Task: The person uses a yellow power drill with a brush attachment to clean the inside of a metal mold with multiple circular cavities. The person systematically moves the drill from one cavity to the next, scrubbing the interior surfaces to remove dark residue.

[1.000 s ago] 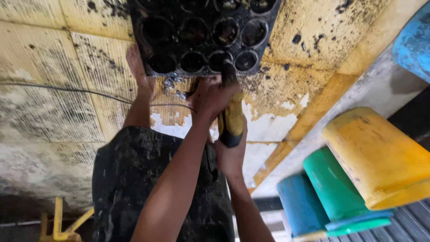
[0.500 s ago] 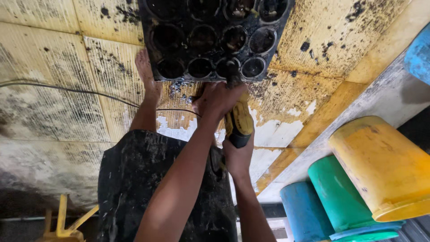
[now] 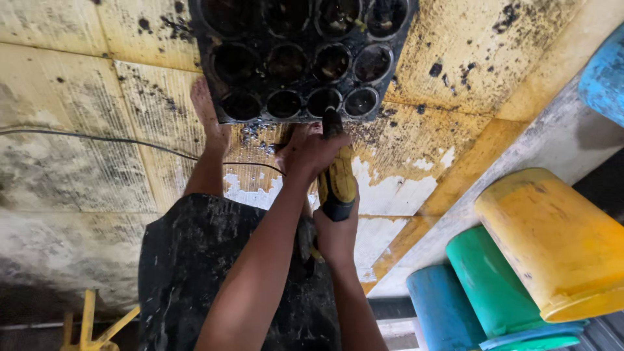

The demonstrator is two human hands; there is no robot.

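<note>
Right hand [image 3: 337, 237] — clenched on yellow power tool [image 3: 338, 185], near centre. Left hand [image 3: 311, 151] — clamped over tool's front, shifted little since before. Beyond: black multi-cup tray [image 3: 296, 58], tool tip now at its near edge; work continuing, likely.

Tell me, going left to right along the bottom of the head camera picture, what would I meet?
Yellow metal frame → dark soiled shorts → blue bucket → green bucket → yellow bucket.
</note>
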